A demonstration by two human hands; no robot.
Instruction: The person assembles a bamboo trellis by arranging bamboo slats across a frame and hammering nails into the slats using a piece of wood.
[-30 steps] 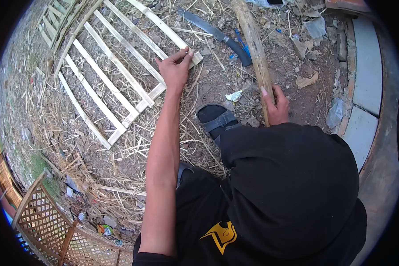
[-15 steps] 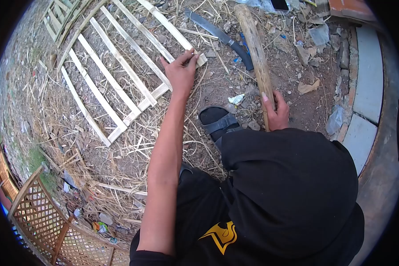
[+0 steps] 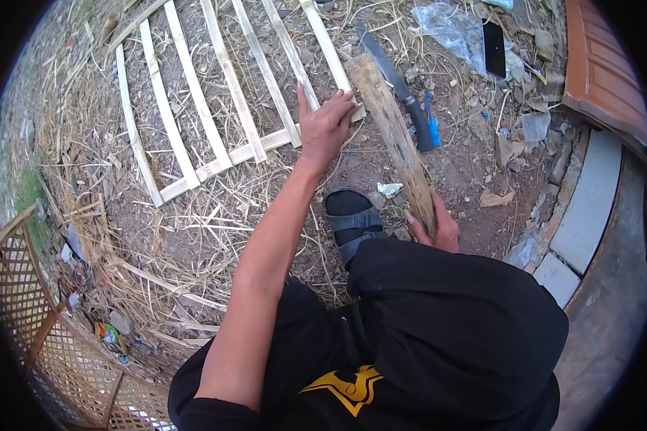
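Note:
A flat frame of pale wooden slats (image 3: 226, 75) lies on the ground, its long slats resting across a crosspiece (image 3: 212, 167). My left hand (image 3: 325, 129) is at the frame's near right corner, fingers closed at the end of the outermost slat (image 3: 325, 44); whatever is under the fingertips is hidden. My right hand (image 3: 442, 228) grips the lower end of a thick wooden stick (image 3: 393, 133), whose broad far end points up and left beside the left hand. Behind the stick lies a machete (image 3: 388, 68) with a dark handle, partly covered by it.
Straw and shavings litter the soil. Clear plastic (image 3: 446, 29) and a black phone (image 3: 494, 49) lie at the upper right, near a reddish-brown panel (image 3: 607, 79). Pale slabs (image 3: 589, 208) edge the right side. A wooden lattice (image 3: 21, 280) stands lower left. My sandalled foot (image 3: 352, 219) is between the hands.
My view has shifted, so the frame sits higher and the phone shows fully. The stick's far end has come closer to my left hand, whose pinch has flattened over the slat end.

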